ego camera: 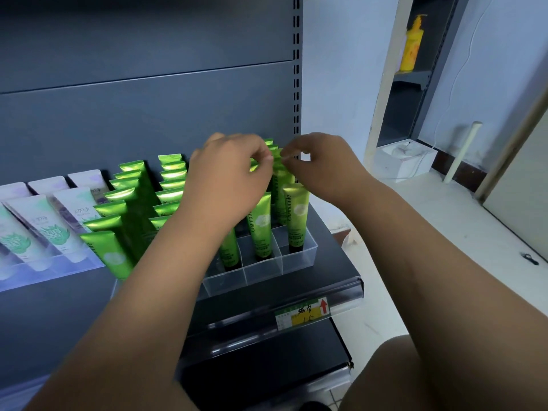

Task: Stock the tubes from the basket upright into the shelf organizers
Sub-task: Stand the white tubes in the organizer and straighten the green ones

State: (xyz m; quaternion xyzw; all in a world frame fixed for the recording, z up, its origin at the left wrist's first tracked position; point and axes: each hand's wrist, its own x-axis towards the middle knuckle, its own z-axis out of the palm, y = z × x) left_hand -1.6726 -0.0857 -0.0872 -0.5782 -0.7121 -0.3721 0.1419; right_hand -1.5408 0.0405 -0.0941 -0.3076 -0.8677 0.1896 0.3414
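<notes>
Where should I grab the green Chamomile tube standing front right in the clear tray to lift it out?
Probably pinch the green Chamomile tube by its flat crimped top, coming from above: it stands cap-down in the clear plastic organizer, whose walls surround its base.

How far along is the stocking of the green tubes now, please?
Done: rows of green tubes stand in the clear organizer.
In hand: the left hand and right hand both seem to pinch the top of one back tube.
Left: the front compartments are empty. The basket is out of view.
</notes>
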